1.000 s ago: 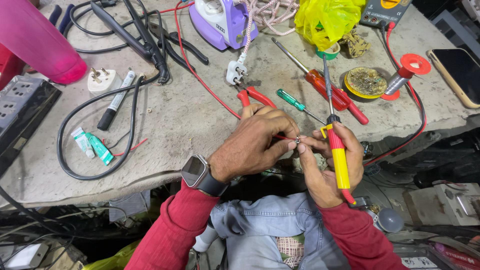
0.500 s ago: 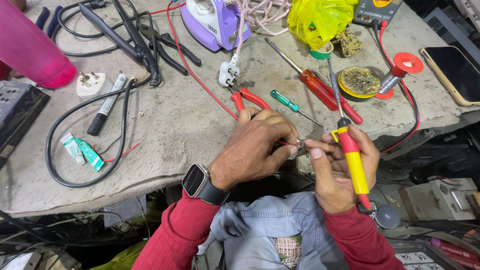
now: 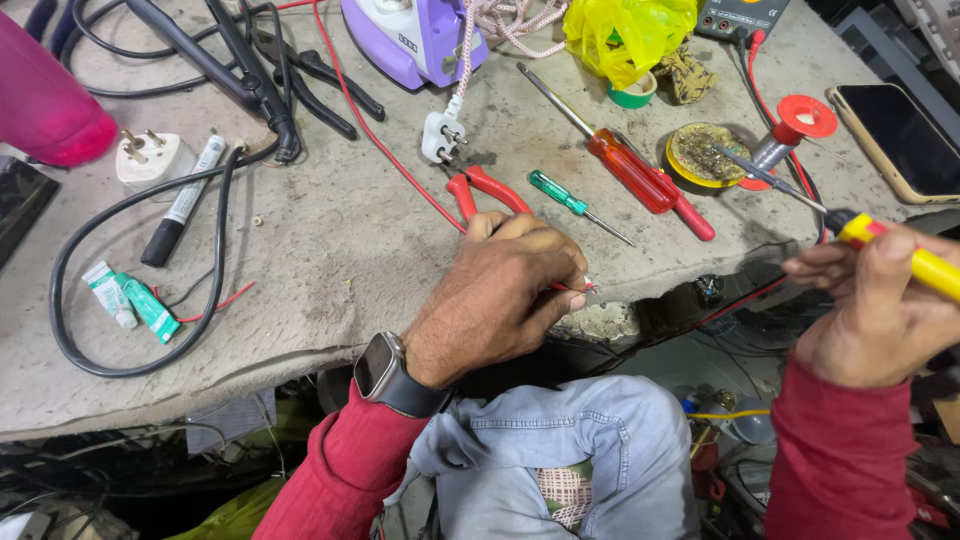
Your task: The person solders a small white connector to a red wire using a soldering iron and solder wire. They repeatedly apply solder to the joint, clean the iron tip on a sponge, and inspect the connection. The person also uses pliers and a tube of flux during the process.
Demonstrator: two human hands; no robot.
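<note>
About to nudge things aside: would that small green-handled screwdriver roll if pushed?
Probably. The green screwdriver has a slim, rounded handle and lies flat on the bench, touching nothing. It looks light, so a sideways push likely sends it rolling toward the red screwdriver.

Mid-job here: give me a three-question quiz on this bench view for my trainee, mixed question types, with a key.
1. True or false: the right hand holds the yellow-handled soldering iron with its metal tip reaching toward the round tin of brownish flux.
2. Multiple choice: what does the left hand pinch at its fingertips? A) the small green-handled screwdriver B) a thin red wire end C) the white three-pin plug
3. Fill in: the red-handled pliers lie partly under the ____ hand.

Key: 1 true; 2 B; 3 left.
</note>
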